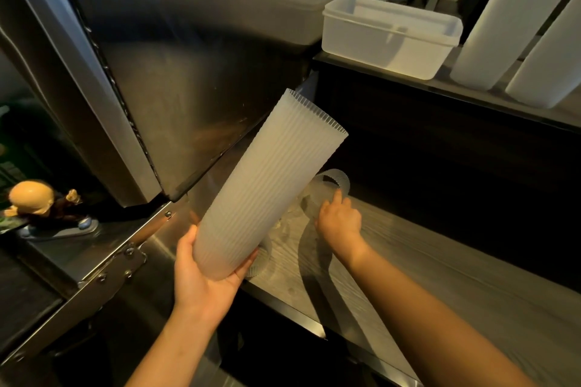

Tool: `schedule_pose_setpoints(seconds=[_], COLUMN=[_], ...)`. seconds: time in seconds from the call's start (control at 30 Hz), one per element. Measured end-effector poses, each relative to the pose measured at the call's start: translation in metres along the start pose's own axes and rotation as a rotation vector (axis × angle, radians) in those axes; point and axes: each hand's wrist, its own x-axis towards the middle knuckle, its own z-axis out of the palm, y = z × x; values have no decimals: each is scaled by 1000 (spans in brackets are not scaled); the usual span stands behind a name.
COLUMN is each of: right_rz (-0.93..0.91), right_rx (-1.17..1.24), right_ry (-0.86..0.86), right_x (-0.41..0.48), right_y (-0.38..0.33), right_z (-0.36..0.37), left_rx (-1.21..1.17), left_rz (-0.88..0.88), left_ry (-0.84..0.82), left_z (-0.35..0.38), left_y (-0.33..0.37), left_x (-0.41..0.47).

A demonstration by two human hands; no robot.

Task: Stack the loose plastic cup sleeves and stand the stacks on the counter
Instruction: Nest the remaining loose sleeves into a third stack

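Left hand (pixel 204 273) cupped under a tall ribbed sleeve stack (pixel 267 188), tilted up and away. Right hand (pixel 339 223) half-open, fingertips touching a loose sleeve (pixel 336 181) lying just beyond on the counter (pixel 440 276). Likely to slide apart (stack held only at its base) if tipped further.

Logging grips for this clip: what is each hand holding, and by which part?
The left hand cradles the stack of ribbed sleeves by its lower end. The right hand reaches a loose sleeve; its grip cannot be told.

Container (pixel 390 41) on upper shelf (pixel 471 94); loose sleeve (pixel 338 181) on counter (pixel 440 276) below.
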Motion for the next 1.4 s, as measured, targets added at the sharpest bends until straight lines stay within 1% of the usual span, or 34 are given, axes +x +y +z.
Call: schedule_pose_setpoints(seconds=[0.1,0.23,0.3,0.37,0.47,0.63,0.7,0.77,0.83,0.87,0.97,1.13,1.23,1.3,1.33,1.4], right_rz=[11,48,14,-54,-93,-146,-214,-331,-431,-466,-525,-530,-613,-668,-644,-482], right_rx=[47,221,273,348,636,1244,1502,1666,1692,1694,1674,1547,1374,1375,1428,1562], right_ry=[-4,20,113,282,464,642,730,835,912,916,816,698,684,700,713,718], right_x=[0,1,-2,-3,-9,-33,-43,-53,-60,-61,-61,-58,-57,-56,-56,-44], right_y=[2,6,13,21,31,40,45,49,50,49,43,40,39,42,43,47], right_z=[-4,-14,-21,-30,-55,-99,-116,-133,-143,-146,-145,-132,-128,-124,-121,-104], left_rx=[4,-1,-7,-9,-14,-18,-10,-14,-14,-11,-6,33,19,12,11,10], left_rz=[8,5,-3,-5,-2,-1,5,7,7,7,10,35,41,44,45,48], left_ry=[-9,-30,-30,-25,-22,-17,-18,-18,-13,-15,-21,-31,-19,-13,-11,4], left_z=[-1,-2,-4,-4,-4,-3,-3,-3,-3,-3,-3,-3,-1,1,2,3], left_y=[0,0,0,0,0,-1,-1,-1,-1,-1,-1,0,0,0,-1,0], left_x=[0,1,3,3,3,3,2,2,2,2,2,3,2,1,0,0])
